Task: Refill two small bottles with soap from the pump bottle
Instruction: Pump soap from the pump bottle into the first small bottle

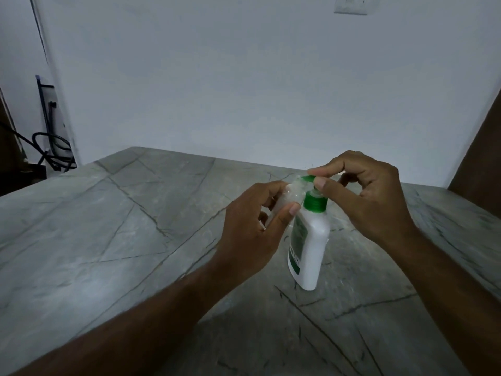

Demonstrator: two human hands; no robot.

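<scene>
Grey stone with dark, crack-like veins makes up the counter (113, 226) before us, its surface matt and faintly glossy where light pools near the middle, and behind it rises a plain white wall (217, 77) with a pale switch plate (350, 5) at the top edge. On the counter, right of centre, stands 1 pump bottle (310, 245): a tall white plastic body with rounded shoulders, a ribbed green collar and a flat green pump head (309, 179) whose spout points left. Its front carries a green label (296, 240), but we see it edge-on and blurred, so we cannot read any writing or brand. Our left hand (252, 232) holds 1 small bottle (291, 195) of clear, slightly crinkled plastic; the grip is closed around it, thumb across the front and fingers curled behind, and the bottle sits raised off the counter just beside the pump spout, its mouth close under the green tip. Our right hand (371, 202) rests on top of the pump head, index finger and thumb curled over and pinching it from above, the other fingers bent loosely. At far left, beyond the counter edge, dark cables (51, 150) loop beside a thin black frame (46, 112) against the wall, and a brown panel (479, 147) slants down the right edge.
</scene>
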